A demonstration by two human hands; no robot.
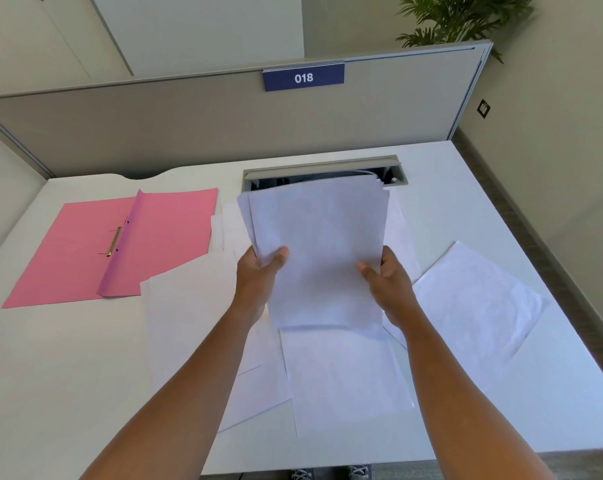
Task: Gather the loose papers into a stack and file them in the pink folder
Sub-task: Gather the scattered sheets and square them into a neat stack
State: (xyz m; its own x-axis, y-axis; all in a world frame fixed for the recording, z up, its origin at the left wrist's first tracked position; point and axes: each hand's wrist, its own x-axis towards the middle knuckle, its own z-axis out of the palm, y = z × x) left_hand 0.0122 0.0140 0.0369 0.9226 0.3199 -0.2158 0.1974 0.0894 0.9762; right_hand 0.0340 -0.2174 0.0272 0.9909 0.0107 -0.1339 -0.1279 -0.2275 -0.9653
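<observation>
Both gripping: left hand point(258, 271) and right hand point(384, 278) around uneven stack point(319, 244). Could easily fan apart, edges misaligned.

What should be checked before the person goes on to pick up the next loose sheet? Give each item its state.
1. Stack held on both sides: ok. The left hand and right hand grip the stack of papers at its edges.
2. Stack edges squared: not ok. Sheets fan out at the top left corner.
3. All papers gathered: not ok. Loose sheets lie on the desk under and around the hands.
4. Pink folder open and ready: ok. It lies flat with its metal fastener showing.
5. Folder clear of papers: ok. One sheet's corner lies close to its near edge.
6. Sheets punched for the fastener: cannot tell.
</observation>
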